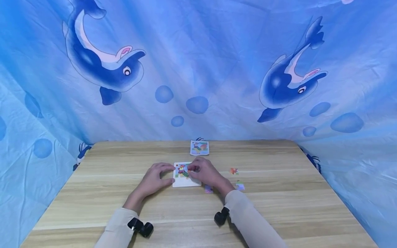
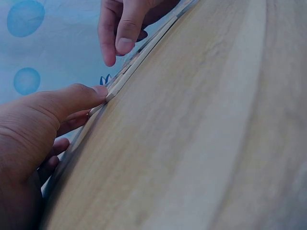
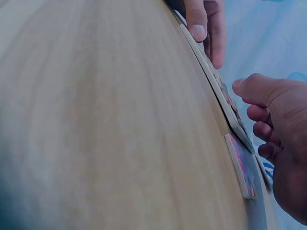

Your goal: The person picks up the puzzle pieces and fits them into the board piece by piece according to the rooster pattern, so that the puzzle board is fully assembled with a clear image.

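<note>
Hanging over the right half of the board (image 1: 182, 183), the right grip (image 1: 204, 171) is looking narrow, whether round a piece one cannot tell, while the left grip (image 1: 154, 178) is resting wide against the left edge and loose pieces (image 1: 240, 186) are lying rightward, nearer the right grip.

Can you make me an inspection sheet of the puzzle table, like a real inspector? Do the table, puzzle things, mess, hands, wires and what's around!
Surface: wooden table with pale stripes.
Puzzle things: white board, partly filled, its near strip plain white; on its right, an orange piece, a green-and-purple piece and a purple piece; a picture card behind the board.
Mess: nothing seen.
Hands: left hand touches the board's left edge; right hand is over its right part, and I can't tell whether it holds a piece.
Wires: nothing seen.
Around: blue curtain showing two big dolphins.
</note>
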The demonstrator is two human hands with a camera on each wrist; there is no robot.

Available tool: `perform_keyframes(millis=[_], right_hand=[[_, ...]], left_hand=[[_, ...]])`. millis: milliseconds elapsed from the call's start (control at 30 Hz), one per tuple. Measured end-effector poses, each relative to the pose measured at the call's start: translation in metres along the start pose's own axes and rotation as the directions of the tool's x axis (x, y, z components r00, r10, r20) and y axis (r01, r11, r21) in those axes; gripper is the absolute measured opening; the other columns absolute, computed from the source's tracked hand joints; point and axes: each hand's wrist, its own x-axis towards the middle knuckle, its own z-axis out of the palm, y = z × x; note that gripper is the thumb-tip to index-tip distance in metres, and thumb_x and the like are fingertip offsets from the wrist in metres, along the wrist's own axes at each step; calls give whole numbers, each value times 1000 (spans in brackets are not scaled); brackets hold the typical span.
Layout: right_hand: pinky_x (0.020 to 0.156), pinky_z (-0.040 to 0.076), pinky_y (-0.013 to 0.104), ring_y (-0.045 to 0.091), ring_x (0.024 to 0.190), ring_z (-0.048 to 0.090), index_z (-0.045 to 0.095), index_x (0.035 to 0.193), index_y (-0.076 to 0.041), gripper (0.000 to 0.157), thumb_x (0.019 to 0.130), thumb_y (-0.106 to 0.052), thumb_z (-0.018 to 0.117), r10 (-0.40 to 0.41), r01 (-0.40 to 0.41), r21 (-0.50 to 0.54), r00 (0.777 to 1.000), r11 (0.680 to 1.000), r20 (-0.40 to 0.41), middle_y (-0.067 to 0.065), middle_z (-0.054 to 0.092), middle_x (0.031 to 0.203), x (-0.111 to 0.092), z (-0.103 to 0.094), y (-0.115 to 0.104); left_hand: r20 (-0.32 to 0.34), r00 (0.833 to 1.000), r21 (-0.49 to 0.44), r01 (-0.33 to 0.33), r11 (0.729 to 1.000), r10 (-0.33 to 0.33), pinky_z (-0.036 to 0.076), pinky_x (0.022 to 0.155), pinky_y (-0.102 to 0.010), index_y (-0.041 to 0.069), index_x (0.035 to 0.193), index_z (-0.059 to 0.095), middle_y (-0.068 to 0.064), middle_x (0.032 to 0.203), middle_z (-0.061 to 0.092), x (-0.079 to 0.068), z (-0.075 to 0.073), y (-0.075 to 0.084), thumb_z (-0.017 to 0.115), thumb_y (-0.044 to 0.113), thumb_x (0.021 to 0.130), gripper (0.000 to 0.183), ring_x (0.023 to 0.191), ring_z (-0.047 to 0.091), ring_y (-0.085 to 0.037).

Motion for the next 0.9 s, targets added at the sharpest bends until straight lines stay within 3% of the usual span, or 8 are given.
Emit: perform_keyframes(millis=[500, 900], right_hand=[[79, 51, 22, 9, 90, 57, 79, 113, -13, 22, 93, -20, 77, 28, -29, 18, 999, 999, 45, -1, 65, 102, -1, 3, -1], [82, 52, 25, 10, 93, 58, 76, 120, -11, 26, 98, -22, 71, -65, 68, -31, 993, 997, 94, 1, 67, 108, -3, -6, 1]], left_hand=[[13, 1000, 10, 8, 1000, -8, 35, 116, -68, 20, 129, 72, -9, 142, 64, 0, 1, -1, 84, 31, 85, 47, 139, 50, -39], [0, 1000, 18, -9, 1000, 9, 34, 116, -68, 22, 127, 73, -6, 141, 65, 2, 1, -2, 84, 31, 85, 45, 139, 50, -38]])
